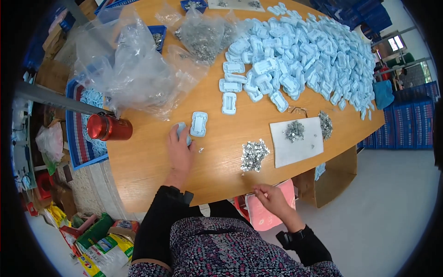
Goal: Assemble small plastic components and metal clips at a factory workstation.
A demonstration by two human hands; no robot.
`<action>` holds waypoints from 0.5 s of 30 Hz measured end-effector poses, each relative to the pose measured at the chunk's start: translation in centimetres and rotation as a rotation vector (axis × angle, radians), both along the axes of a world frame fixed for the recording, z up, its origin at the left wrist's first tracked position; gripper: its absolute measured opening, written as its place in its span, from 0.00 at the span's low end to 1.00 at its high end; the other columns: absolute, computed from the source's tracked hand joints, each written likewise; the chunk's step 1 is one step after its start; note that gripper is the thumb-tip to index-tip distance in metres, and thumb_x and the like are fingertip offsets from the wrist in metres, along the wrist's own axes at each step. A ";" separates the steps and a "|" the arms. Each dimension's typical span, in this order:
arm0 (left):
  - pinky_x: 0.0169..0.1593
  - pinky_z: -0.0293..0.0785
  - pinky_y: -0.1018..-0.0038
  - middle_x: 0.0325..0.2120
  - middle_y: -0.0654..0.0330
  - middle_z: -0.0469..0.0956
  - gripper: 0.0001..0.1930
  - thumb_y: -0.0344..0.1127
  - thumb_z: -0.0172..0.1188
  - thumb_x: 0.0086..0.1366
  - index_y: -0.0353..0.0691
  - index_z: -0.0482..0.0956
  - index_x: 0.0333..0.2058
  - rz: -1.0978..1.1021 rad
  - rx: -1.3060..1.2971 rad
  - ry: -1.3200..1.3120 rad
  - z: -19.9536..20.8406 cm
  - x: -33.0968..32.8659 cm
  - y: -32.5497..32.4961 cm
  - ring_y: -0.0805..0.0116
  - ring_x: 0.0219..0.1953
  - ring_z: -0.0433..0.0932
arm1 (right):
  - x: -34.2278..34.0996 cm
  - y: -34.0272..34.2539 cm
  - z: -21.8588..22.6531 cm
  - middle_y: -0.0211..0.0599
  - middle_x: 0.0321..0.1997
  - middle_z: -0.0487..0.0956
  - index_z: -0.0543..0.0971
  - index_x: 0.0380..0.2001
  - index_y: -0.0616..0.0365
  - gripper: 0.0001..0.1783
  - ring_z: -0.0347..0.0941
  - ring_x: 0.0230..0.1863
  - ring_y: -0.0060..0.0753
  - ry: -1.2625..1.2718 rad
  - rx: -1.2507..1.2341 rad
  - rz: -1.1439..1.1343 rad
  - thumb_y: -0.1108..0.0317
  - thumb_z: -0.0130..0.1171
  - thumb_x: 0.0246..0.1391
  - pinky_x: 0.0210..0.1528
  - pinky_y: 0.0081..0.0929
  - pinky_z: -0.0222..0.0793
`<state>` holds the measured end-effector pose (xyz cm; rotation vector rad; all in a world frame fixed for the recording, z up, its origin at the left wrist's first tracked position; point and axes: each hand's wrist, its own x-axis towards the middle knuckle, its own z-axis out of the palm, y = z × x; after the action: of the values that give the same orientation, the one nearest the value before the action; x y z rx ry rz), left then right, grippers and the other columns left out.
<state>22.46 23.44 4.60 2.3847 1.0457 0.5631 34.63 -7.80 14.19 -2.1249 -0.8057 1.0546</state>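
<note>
My left hand (180, 154) rests on the table with its fingers curled round a light blue plastic casing (182, 131), mostly covered by the fingers. Just to its right lies another pale blue casing (199, 123), its recessed side up. One tiny metal piece (201, 150) sits beside the left hand. My right hand (273, 201) is at the table's near edge, thumb and fingertips pinched together; whatever is between them is too small to make out. Closest to it on the table is a loose heap of small shiny metal pieces (254, 156).
A large mound of blue casings (304, 60) covers the far right. More metal bits lie on a white pad (284, 150) and beside it. Clear plastic bags (138, 69) and a red flask (120, 129) stand at left. A pink-covered stool (265, 212) sits below the edge.
</note>
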 end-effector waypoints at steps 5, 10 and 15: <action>0.60 0.65 0.58 0.59 0.43 0.63 0.30 0.25 0.64 0.49 0.44 0.71 0.54 -0.114 -0.101 -0.056 0.8 1.2 1.8 0.43 0.59 0.65 | -1.6 -1.0 0.6 0.46 0.40 0.81 0.78 0.47 0.57 0.13 0.80 0.40 0.44 0.033 -0.033 -0.002 0.69 0.54 0.60 0.40 0.33 0.77; 0.61 0.65 0.59 0.59 0.46 0.63 0.25 0.24 0.64 0.52 0.43 0.74 0.51 -0.187 -0.114 -0.165 -0.3 2.6 1.6 0.45 0.59 0.65 | -1.2 -0.7 0.6 0.48 0.39 0.81 0.79 0.45 0.58 0.12 0.80 0.40 0.46 -0.047 -0.035 -0.017 0.68 0.54 0.61 0.40 0.33 0.76; 0.50 0.74 0.63 0.48 0.48 0.72 0.16 0.27 0.65 0.55 0.39 0.78 0.44 -0.253 0.096 -0.213 1.8 4.4 2.4 0.50 0.50 0.74 | -0.7 -1.0 0.4 0.42 0.36 0.83 0.78 0.46 0.64 0.12 0.80 0.37 0.30 -0.022 0.005 -0.083 0.69 0.56 0.62 0.39 0.24 0.74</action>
<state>26.83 25.82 6.37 2.4257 0.6279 0.7675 33.94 -8.79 14.62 -2.1501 -0.7234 0.9871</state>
